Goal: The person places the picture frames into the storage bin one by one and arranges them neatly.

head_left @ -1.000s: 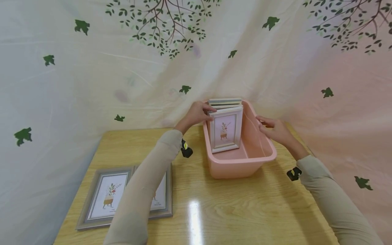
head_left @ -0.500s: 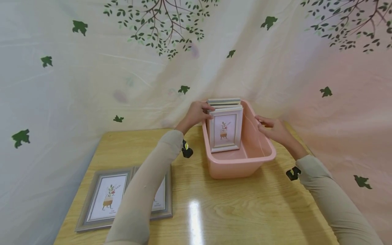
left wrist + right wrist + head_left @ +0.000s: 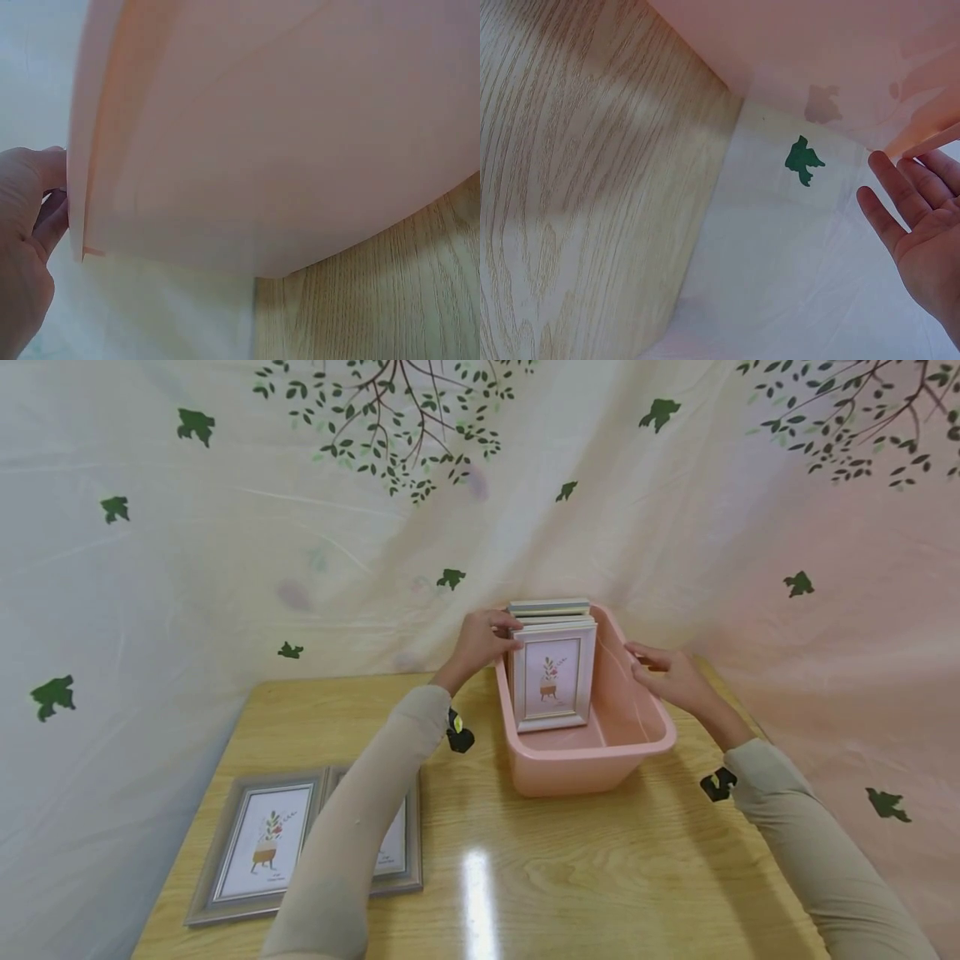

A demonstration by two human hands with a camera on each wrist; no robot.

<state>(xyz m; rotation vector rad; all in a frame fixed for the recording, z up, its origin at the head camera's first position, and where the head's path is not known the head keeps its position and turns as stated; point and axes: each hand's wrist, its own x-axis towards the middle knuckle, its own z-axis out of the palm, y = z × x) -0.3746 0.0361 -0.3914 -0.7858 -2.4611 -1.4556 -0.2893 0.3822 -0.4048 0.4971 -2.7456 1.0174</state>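
Several picture frames stand upright inside a pink plastic bin (image 3: 577,777). At their front is a white picture frame (image 3: 551,685) with a potted-plant print. My left hand (image 3: 480,646) pinches this frame's upper left edge, over the bin's left rim. In the left wrist view, the bin's outer wall (image 3: 300,142) fills most of the picture, and the fingertips of that hand are hidden behind the rim. My right hand (image 3: 675,681) touches the bin's right rim. In the right wrist view its visible fingers (image 3: 900,196) are fairly straight, some of them reaching the rim.
Two larger silver-grey picture frames lie face up on the wooden table (image 3: 600,868), at front left: one frame (image 3: 217,860) shows fully, the other (image 3: 412,852) is partly covered by my left sleeve. A pale curtain (image 3: 360,560) with leaf and bird prints hangs behind the table.
The front white frame has straightened slightly and sits closer against the frames behind it, my left hand staying at its corner. My right hand has not visibly moved.
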